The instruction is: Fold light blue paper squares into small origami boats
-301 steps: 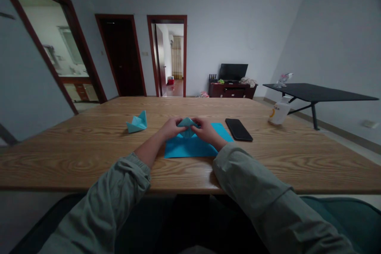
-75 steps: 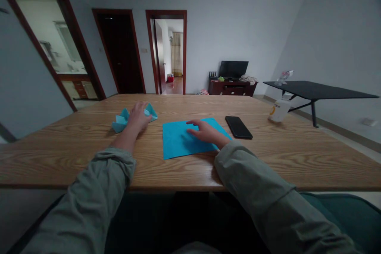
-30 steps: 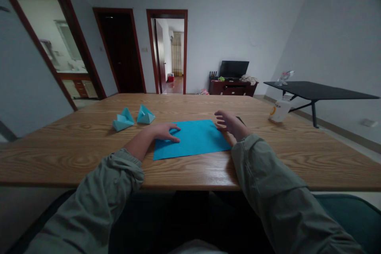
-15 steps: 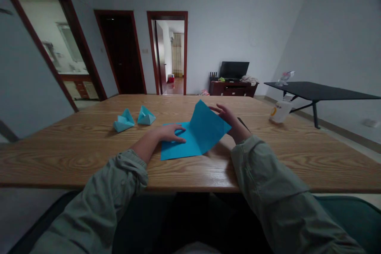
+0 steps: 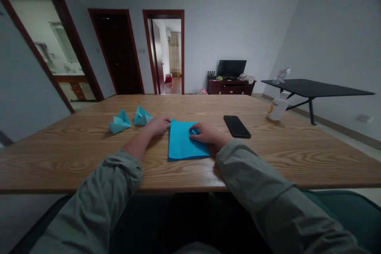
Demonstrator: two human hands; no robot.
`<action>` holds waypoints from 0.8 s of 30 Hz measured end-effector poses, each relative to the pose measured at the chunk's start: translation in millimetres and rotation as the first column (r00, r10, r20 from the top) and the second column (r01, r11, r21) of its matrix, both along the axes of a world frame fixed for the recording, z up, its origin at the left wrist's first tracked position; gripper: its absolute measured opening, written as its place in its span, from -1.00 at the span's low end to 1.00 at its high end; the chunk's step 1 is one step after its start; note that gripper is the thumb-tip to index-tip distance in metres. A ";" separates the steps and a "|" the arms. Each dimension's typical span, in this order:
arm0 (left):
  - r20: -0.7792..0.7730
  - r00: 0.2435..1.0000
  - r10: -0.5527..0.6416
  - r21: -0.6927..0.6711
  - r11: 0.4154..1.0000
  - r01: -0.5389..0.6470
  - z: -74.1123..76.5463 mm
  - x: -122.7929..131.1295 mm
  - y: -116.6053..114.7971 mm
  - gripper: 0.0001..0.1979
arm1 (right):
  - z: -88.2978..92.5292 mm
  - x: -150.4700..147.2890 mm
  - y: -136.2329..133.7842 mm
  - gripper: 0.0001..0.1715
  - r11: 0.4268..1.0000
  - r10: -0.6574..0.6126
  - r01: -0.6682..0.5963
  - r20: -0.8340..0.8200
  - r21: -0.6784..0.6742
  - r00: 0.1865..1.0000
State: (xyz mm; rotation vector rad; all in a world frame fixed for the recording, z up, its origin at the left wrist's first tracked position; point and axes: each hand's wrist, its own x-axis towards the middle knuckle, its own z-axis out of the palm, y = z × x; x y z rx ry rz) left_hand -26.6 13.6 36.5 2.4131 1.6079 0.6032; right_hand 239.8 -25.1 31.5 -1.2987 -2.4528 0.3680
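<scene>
A blue paper sheet (image 5: 183, 143) lies folded in half on the wooden table (image 5: 89, 154) in front of me. My right hand (image 5: 206, 134) rests flat on its right part, fingers stretched and pressing down. My left hand (image 5: 157, 125) sits at the sheet's upper left corner, fingers curled loosely against the edge and holding nothing I can see. Two small folded blue paper shapes (image 5: 119, 122) (image 5: 142, 116) stand side by side left of my left hand.
A black phone (image 5: 237, 126) lies flat to the right of the sheet. A white bottle (image 5: 276, 108) stands near the table's far right edge. A black side table (image 5: 315, 88) and doorways lie beyond.
The right half of the blue sheet was lifted and folded over onto the left half. My right hand came down flat on it; my left hand shifted to the upper left corner.
</scene>
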 end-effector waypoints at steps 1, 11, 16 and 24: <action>0.012 0.999 0.045 -0.001 0.999 -0.045 -0.5 -6.5 1.0 -0.65 | -0.5 2.2 0.2 -0.51 1.000 -0.005 0.005 0.024 -0.001 1.000; -0.140 0.968 -0.210 -0.205 0.962 0.179 -3.6 16.8 -20.7 -0.21 | -0.3 11.9 20.2 -0.64 0.926 -0.376 0.337 -0.316 -0.172 0.871; -0.172 0.972 -0.163 -0.138 0.980 0.140 -9.6 22.8 -18.8 -0.21 | 8.2 19.5 22.6 -0.76 0.729 -0.670 0.282 -0.565 -0.624 0.481; -0.177 0.980 -0.092 -0.058 0.995 0.083 -14.9 26.3 -14.9 -0.15 | 17.2 20.2 12.3 -0.80 0.579 -0.754 0.051 -0.510 -0.814 0.415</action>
